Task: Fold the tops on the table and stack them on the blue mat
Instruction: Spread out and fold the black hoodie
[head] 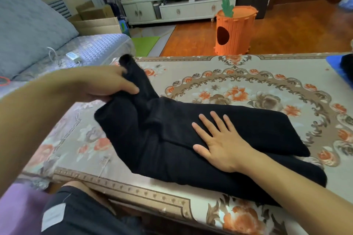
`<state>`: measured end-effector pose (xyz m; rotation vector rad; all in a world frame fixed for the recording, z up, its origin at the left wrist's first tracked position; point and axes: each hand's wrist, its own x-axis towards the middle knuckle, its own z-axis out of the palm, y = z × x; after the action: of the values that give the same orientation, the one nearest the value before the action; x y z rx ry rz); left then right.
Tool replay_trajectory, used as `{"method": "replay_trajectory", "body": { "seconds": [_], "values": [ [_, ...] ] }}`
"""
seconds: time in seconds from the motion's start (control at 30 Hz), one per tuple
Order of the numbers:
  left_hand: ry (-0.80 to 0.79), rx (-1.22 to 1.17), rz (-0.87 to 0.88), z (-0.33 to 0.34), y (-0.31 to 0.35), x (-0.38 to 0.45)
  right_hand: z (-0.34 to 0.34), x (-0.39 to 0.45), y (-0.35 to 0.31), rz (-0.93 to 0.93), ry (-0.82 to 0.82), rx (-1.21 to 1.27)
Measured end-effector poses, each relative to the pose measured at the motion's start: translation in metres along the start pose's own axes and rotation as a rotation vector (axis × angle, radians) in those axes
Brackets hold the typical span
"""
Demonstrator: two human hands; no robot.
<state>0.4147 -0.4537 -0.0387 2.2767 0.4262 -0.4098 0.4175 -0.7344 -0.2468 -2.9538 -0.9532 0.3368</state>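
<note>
A black top [248, 131] lies partly folded across the floral tablecloth [238, 86], running from the table's left part to its near right edge. My left hand [107, 84] grips one end of the top, a sleeve-like strip lifted off the table at the far left. My right hand [217, 141] rests flat with spread fingers on the middle of the top. The blue mat [336, 66] shows at the far right edge, with something dark [346, 65] lying on it.
A grey sofa [28, 25] with a white charger [73, 56] stands left of the table. Beyond the table are an orange carrot-shaped house [235, 30], a white cabinet [172, 7] and cardboard boxes [95, 19]. My lap [76, 215] is at the near edge.
</note>
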Motion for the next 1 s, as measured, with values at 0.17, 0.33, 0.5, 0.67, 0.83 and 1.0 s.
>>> {"method": "replay_trajectory", "body": {
  "seconds": [0.17, 0.33, 0.5, 0.67, 0.83, 1.0],
  "values": [
    [0.022, 0.103, 0.157, 0.067, 0.057, -0.016, -0.028, -0.016, 0.015, -0.098, -0.093, 0.233],
    [0.002, 0.169, 0.124, 0.099, 0.056, -0.018, -0.029, -0.067, 0.106, 0.082, -0.035, 0.201],
    [0.046, 0.126, 0.205, 0.12, 0.087, -0.028, 0.015, -0.075, 0.105, 0.071, -0.008, 0.124],
    [-0.035, 0.176, 0.387, 0.189, 0.142, -0.031, 0.011, -0.083, 0.1, 0.099, 0.037, 0.103],
    [-0.146, 0.434, 0.309, 0.279, 0.128, -0.014, 0.01, -0.112, 0.131, -0.054, 0.113, 0.359],
    [-0.032, 0.482, 0.313, 0.318, 0.101, -0.015, 0.046, -0.14, 0.161, 0.089, 0.01, 0.249]
  ]
}}
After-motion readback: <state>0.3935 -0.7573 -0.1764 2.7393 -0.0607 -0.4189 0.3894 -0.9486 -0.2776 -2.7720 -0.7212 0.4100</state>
